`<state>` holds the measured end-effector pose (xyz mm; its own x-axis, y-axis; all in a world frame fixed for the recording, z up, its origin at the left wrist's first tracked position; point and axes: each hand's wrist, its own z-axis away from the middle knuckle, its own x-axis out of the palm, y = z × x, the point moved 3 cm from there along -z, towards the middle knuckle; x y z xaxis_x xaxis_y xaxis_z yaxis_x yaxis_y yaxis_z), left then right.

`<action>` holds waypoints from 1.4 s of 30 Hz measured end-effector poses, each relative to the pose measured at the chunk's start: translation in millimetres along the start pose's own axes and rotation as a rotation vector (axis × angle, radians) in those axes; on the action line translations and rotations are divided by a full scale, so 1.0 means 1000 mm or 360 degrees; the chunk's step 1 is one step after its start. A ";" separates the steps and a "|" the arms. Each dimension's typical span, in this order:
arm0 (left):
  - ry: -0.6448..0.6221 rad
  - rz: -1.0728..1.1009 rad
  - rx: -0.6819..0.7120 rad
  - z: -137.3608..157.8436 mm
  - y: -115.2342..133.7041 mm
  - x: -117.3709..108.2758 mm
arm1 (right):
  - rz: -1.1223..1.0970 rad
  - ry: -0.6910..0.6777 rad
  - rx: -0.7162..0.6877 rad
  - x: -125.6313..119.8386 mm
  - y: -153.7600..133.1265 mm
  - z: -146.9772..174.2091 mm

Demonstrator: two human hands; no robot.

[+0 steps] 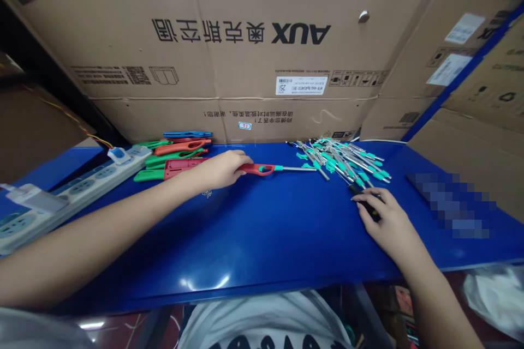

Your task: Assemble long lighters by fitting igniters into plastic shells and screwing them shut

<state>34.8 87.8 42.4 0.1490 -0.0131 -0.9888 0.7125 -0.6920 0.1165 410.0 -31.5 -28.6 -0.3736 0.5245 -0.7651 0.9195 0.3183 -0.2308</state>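
Observation:
My left hand (225,168) is closed around the red body of a long-necked gas lighter (262,168). Its metal tube points right, with a teal collar at the base. At the right, my right hand (382,215) curls its fingers over a black-handled screwdriver (371,210) low on the table; its tip is lost among other parts. Just beyond that hand lies a loose pile of metal lighter tubes (347,161) with teal fittings and thin wires. Red, green and orange lighter handle shells (180,146) are stacked to the left, partly behind my left wrist.
A blue table (254,234) spans the view, backed by a cardboard wall (245,71). A white power strip (85,188) with plugs runs along the left side. At the right a blurred dark flat object (450,204) lies on the table.

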 end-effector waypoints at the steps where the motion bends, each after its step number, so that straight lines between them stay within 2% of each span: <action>1: -0.0002 -0.0012 -0.0003 -0.001 -0.004 -0.003 | -0.0003 -0.0039 0.0004 0.001 0.000 0.000; 8: -0.0089 -0.0270 -0.0140 -0.012 -0.038 -0.033 | -0.0016 -0.0129 0.0045 0.003 0.001 -0.001; 12: -0.0224 -0.0268 -0.0094 -0.010 -0.050 -0.045 | -0.0046 -0.0141 0.0054 0.002 0.000 -0.001; 16: -0.0181 -0.0324 -0.0112 -0.011 -0.056 -0.048 | -0.0055 -0.0149 0.0053 0.002 -0.001 -0.001; 23: -0.0103 -0.0414 -0.0219 -0.029 -0.065 -0.027 | -0.0062 -0.0161 0.0059 0.003 0.000 -0.002; 33: 0.0002 -0.0296 -0.0144 -0.063 -0.074 0.016 | -0.0077 -0.0193 0.0083 0.004 0.001 -0.001; 42: 0.0118 -0.0191 -0.0061 -0.065 -0.064 0.025 | -0.0089 -0.0209 0.0107 0.004 0.001 -0.001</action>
<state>37.3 179.1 16.1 0.1104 0.1224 -0.9863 0.7535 -0.6574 0.0028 408.9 -28.0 -30.9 -0.4095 0.3984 -0.8207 0.9054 0.2883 -0.3117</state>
